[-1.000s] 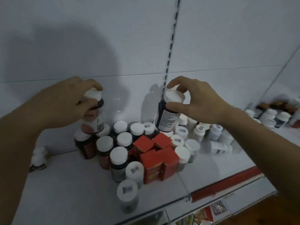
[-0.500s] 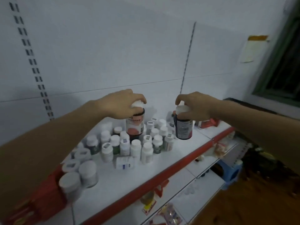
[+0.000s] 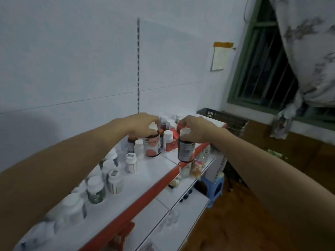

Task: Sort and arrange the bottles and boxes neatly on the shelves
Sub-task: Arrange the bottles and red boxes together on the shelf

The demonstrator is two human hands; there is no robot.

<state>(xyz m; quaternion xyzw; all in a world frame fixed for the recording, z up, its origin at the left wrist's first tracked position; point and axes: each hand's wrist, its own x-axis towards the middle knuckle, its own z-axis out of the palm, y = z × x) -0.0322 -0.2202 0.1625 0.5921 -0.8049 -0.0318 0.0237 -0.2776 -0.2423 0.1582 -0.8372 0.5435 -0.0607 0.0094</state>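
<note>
My left hand (image 3: 143, 124) grips the white cap of a dark bottle with a red-and-white label (image 3: 152, 146), held low over the white shelf (image 3: 154, 165). My right hand (image 3: 195, 128) holds a dark bottle with a white label (image 3: 185, 150) by its cap, hanging over the shelf's red front edge. Behind both bottles, at the shelf's far end, stand several red-labelled bottles (image 3: 168, 141) and white caps. Several white-capped bottles (image 3: 114, 180) run along the shelf to the left, under my left forearm.
A lower white shelf (image 3: 174, 196) sits below with small packets on it. A blue stool (image 3: 216, 187) stands on the wooden floor at the shelf's end. A dark plastic crate (image 3: 223, 117) is beyond the shelf, under a green-framed window (image 3: 266, 69) with a tied curtain.
The view has swung right along the shelf. Both hands have carried their bottles rightwards to the far end, and the red boxes have dropped out of view.
</note>
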